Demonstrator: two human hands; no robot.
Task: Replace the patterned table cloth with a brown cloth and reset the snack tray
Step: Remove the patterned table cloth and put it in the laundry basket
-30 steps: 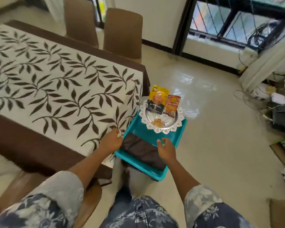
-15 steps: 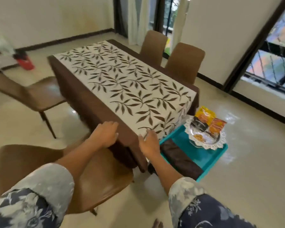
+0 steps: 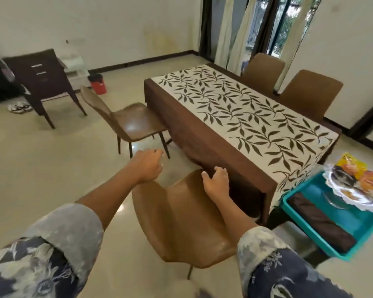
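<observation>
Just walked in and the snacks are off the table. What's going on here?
A person's hands are both empty. The right hand is over a chair, near the hanging edge of the patterned cloth; the left hand is in the air. The cloth lies fully spread. The snack tray and a folded brown cloth sit in a teal bin beside it.

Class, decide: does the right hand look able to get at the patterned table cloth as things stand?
Probably yes: the right hand sits at the hanging edge of the patterned table cloth, nothing between them.
</observation>
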